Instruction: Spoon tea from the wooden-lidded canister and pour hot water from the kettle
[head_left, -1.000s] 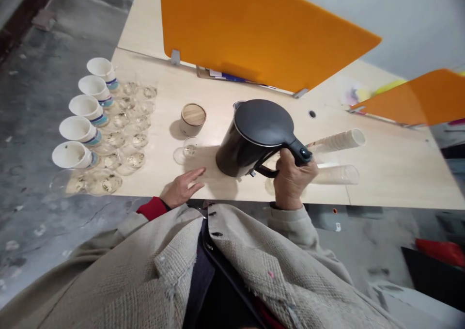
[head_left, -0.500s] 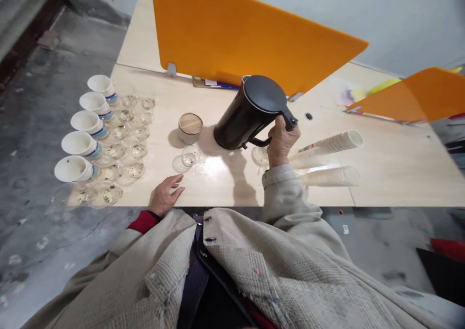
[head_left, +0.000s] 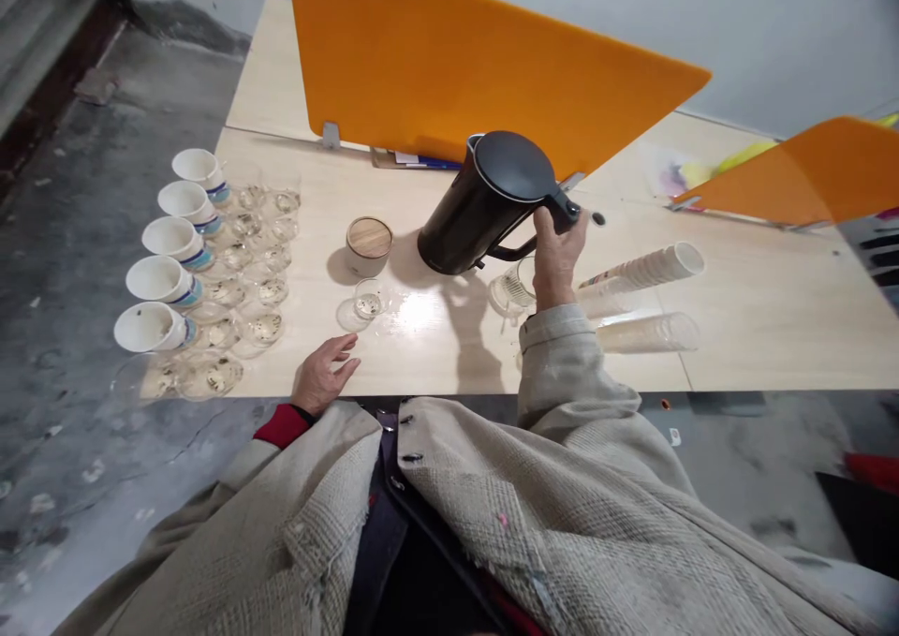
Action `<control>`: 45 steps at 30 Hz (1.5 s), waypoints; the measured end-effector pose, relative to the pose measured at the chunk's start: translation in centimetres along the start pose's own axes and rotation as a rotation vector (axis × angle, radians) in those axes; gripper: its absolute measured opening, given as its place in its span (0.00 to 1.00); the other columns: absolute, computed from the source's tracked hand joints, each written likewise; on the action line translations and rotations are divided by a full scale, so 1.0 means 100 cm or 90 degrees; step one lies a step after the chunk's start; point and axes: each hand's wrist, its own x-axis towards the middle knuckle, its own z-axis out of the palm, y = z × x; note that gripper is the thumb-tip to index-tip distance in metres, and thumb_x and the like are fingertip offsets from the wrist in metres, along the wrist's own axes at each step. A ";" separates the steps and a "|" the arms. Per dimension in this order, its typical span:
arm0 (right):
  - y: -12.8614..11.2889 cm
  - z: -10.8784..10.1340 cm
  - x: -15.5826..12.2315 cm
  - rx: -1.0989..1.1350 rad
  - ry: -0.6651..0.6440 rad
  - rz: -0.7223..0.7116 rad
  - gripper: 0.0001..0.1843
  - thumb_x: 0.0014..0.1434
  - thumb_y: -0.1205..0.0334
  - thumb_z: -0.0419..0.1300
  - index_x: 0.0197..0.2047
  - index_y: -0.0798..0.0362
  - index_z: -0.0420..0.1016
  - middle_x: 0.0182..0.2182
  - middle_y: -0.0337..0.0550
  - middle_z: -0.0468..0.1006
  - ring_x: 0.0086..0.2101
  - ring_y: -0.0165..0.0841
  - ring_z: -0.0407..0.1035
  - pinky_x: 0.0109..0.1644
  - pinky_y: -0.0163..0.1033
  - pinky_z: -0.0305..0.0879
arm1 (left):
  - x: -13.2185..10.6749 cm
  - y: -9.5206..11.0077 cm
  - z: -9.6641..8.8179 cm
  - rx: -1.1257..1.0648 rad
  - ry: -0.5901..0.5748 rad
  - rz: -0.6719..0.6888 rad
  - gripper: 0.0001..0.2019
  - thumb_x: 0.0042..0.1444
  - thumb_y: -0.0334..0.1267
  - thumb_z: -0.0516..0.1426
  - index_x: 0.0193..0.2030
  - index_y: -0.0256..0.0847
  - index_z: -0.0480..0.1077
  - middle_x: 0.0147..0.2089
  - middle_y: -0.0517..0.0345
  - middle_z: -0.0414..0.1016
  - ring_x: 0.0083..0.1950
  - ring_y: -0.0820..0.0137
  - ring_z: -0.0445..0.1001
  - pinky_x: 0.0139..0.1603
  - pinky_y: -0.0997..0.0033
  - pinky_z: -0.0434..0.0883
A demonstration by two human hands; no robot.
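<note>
Wrapped round its handle, my right hand (head_left: 560, 259) holds a black electric kettle (head_left: 478, 213), lid on top and spout toward the back left. My left hand (head_left: 327, 372) rests at the table's front edge, fingers apart and holding nothing. Just beyond its fingertips stands a clear plastic cup (head_left: 367, 301) with dark bits in its bottom. Behind that cup is a small round canister (head_left: 369, 246) with a wooden lid. Partly hidden by my right hand, a ribbed glass vessel (head_left: 516, 285) stands below the kettle's handle.
On the left stand a column of white paper cups (head_left: 163, 279) and rows of clear cups (head_left: 263, 324) holding dark bits. Stacked paper cups (head_left: 656, 269) and stacked clear cups (head_left: 650, 332) lie on the right. An orange divider (head_left: 484, 65) borders the back.
The kettle and my right hand have shifted slightly to the right and up in the view, showing more of the glass vessel. My left hand stays about where it was.
</note>
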 end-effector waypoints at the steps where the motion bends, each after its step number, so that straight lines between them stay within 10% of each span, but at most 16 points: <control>1: -0.005 -0.004 -0.012 -0.028 0.051 -0.026 0.25 0.66 0.39 0.60 0.54 0.50 0.69 0.46 0.45 0.73 0.47 0.40 0.74 0.53 0.51 0.74 | 0.000 0.000 0.000 -0.025 0.004 -0.016 0.22 0.65 0.50 0.62 0.61 0.43 0.76 0.57 0.46 0.84 0.54 0.59 0.86 0.53 0.56 0.87; 4: -0.025 -0.012 -0.069 -0.048 0.111 -0.080 0.27 0.71 0.41 0.57 0.64 0.49 0.67 0.57 0.53 0.73 0.56 0.44 0.73 0.61 0.58 0.71 | 0.006 -0.002 0.000 -0.109 0.043 -0.068 0.27 0.65 0.52 0.63 0.65 0.40 0.73 0.63 0.40 0.82 0.61 0.55 0.84 0.56 0.54 0.85; 10: -0.034 0.035 -0.181 0.046 -0.435 0.033 0.27 0.67 0.43 0.60 0.62 0.48 0.74 0.59 0.57 0.80 0.55 0.47 0.76 0.59 0.55 0.76 | 0.043 -0.010 0.002 -0.101 0.083 -0.018 0.37 0.62 0.54 0.66 0.73 0.40 0.66 0.75 0.36 0.70 0.76 0.50 0.70 0.73 0.44 0.73; 14: -0.020 0.076 -0.202 0.083 -0.564 0.096 0.32 0.64 0.54 0.60 0.70 0.51 0.72 0.67 0.58 0.75 0.63 0.49 0.71 0.65 0.56 0.74 | 0.061 -0.016 0.010 -0.043 0.026 -0.006 0.40 0.63 0.53 0.66 0.77 0.38 0.62 0.78 0.36 0.66 0.79 0.51 0.66 0.78 0.47 0.67; 20: -0.016 0.089 -0.208 0.083 -0.600 0.008 0.33 0.63 0.63 0.58 0.72 0.52 0.71 0.69 0.52 0.76 0.66 0.49 0.70 0.76 0.60 0.62 | 0.058 -0.020 0.016 -0.001 0.012 0.039 0.37 0.65 0.45 0.64 0.78 0.38 0.62 0.77 0.39 0.69 0.77 0.54 0.69 0.80 0.49 0.65; 35: -0.007 0.083 -0.229 0.067 -0.593 -0.075 0.33 0.65 0.64 0.60 0.73 0.47 0.71 0.67 0.49 0.79 0.62 0.49 0.73 0.71 0.61 0.68 | 0.034 -0.023 0.017 0.019 0.037 0.055 0.35 0.66 0.45 0.64 0.77 0.42 0.63 0.75 0.41 0.72 0.73 0.55 0.74 0.74 0.51 0.74; 45: 0.015 0.078 -0.225 0.134 -0.480 -0.010 0.31 0.73 0.50 0.56 0.76 0.45 0.65 0.67 0.55 0.76 0.64 0.47 0.74 0.67 0.59 0.75 | 0.034 -0.032 -0.002 0.107 0.103 0.059 0.31 0.70 0.47 0.58 0.76 0.41 0.64 0.75 0.38 0.71 0.73 0.54 0.74 0.69 0.49 0.78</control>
